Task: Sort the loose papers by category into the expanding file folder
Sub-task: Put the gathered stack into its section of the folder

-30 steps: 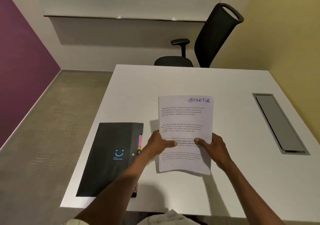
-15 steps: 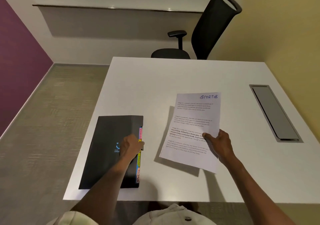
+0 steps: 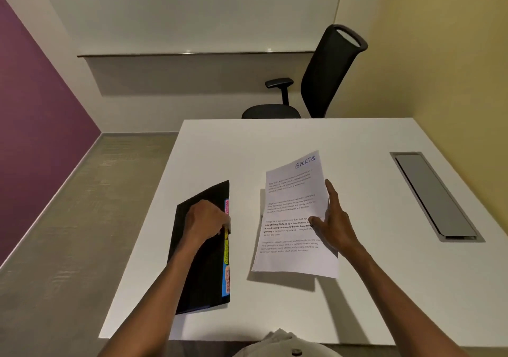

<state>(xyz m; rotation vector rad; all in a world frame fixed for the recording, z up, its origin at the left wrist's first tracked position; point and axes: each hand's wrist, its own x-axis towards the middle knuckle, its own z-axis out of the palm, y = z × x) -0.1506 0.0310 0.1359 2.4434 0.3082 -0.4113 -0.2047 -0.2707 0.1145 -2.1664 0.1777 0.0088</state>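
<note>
With the left hand [image 3: 204,223] gripping the folder's [image 3: 200,268] lifted flap at the table's [image 3: 357,315] near-left and the right hand [image 3: 334,223] pinching the raised papers [image 3: 295,213] beside it, one-handed sheets could sag, slip or miss the Sports tab.

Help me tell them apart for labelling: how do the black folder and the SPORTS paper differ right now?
The black folder is dark with coloured tabs on its right edge; the SPORTS paper is white with printed text. The left hand grips the folder's edge; the right hand holds the paper, lifted off the white table.
</note>
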